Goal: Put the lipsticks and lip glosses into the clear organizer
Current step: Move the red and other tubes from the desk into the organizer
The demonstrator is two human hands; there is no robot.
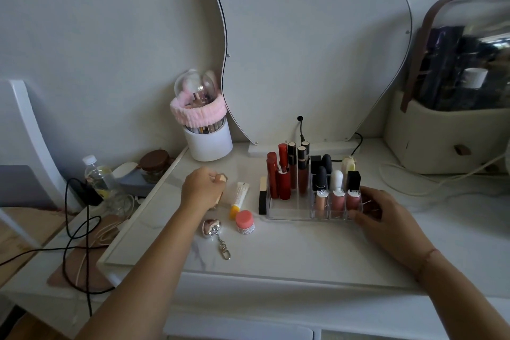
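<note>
The left hand [202, 188] was closed around a slim beige-gold lip tube [220, 182] near the white counter's [289, 251] left edge. The right hand [386, 218], fingers loosely curled, steadied the clear acrylic organizer [289, 212] mid-counter. Next, probably, carrying the tube to a free slot.

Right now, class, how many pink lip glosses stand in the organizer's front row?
3: left, middle and right, side by side in the front-right compartments of the clear organizer.
</note>
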